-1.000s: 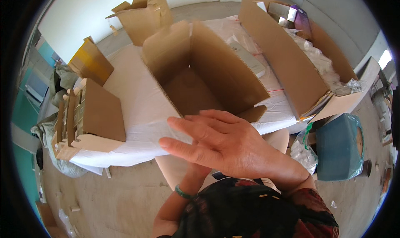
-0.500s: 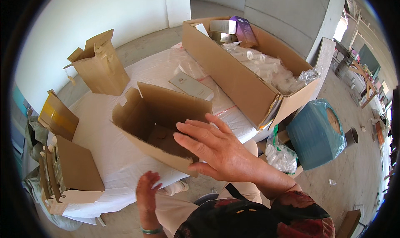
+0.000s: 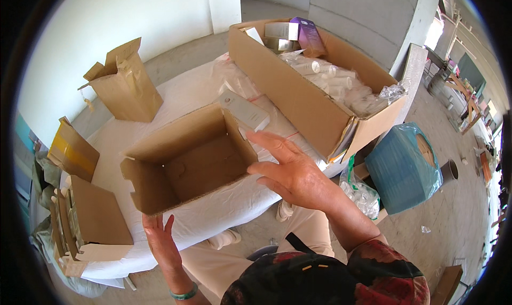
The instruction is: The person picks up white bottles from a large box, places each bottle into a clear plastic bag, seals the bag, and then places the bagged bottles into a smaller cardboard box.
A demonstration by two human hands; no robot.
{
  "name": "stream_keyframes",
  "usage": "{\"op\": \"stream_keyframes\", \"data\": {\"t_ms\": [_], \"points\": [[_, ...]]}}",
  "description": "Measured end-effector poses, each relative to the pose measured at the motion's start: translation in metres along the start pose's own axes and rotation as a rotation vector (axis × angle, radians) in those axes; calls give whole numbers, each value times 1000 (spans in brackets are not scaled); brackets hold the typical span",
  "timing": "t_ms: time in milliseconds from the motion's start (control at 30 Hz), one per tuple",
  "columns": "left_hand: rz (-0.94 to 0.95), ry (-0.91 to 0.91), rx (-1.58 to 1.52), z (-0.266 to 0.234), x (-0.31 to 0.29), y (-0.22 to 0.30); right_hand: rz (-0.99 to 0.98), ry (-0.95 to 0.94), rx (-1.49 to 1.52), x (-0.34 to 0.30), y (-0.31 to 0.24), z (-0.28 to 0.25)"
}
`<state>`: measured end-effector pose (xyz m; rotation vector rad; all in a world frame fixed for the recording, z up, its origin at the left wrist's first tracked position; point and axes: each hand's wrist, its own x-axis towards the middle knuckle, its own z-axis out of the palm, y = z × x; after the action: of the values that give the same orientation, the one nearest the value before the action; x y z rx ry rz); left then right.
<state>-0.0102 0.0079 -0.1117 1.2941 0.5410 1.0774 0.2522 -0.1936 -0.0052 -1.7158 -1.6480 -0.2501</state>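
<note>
An open cardboard box [image 3: 186, 196] stands on the white-covered table in front of me, its opening tilted toward me and only bare cardboard showing inside. My left hand [image 3: 161, 244] is at its near left corner, fingertips against the outside of the wall and thumb apart; it does not grip the box. Beside the box's right end is my right hand [image 3: 298, 174], fingers stretched and spread, with nothing in it. Whether its fingertips touch the box edge, I cannot tell. Just behind the box lies a flat white carton [image 3: 244, 111].
A long cardboard box [image 3: 293, 99] holds bagged white tubes and small cartons at the back right. A tall open carton [image 3: 130, 89] and a yellow-taped box [image 3: 74, 151] stand left, near a box of packed pieces [image 3: 101, 211]. A blue-wrapped bundle [image 3: 402, 169] sits at right.
The open box has turned, its opening now lying wider across the table. My left hand has moved left and up to its corner. My right hand has shifted slightly right, off the opening.
</note>
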Motion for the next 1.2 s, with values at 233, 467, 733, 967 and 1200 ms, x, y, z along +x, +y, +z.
{"op": "stream_keyframes", "data": {"t_ms": [233,467,733,967,1200], "points": [[89,-86,47,0,-1,10,-27,148,156,3,5,16],[103,-63,203,20,-10,40,132,182,206,0,-1,14],[235,-13,302,28,31,59,387,103,453,-28,8,31],[169,-126,255,60,42,69,410,-9,587,-31,41,58],[90,4,190,55,61,56,411,-1,522,-18,39,26]]}}
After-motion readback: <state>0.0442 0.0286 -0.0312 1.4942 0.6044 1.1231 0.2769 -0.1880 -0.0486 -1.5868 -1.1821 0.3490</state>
